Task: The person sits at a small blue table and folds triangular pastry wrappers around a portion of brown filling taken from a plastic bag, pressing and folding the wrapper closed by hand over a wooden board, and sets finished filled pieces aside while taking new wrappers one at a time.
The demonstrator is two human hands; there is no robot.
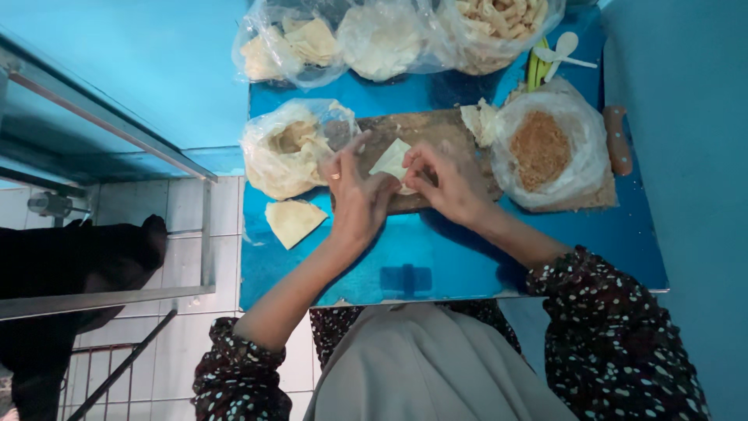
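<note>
My left hand and my right hand meet over a wooden board on a blue table. Both pinch a pale, thin pastry wrapper folded into a triangle. The left thumb and fingers hold its left edge, the right fingers press its right edge. A folded triangular piece lies on the table left of my left hand. A clear bag of brown crumbly filling sits open on the board's right end.
A clear bag of pale wrappers lies left of the board. Several clear bags of pastry pieces line the table's far edge. A white plastic spoon and a knife handle lie at right. A glass shelf stands at left.
</note>
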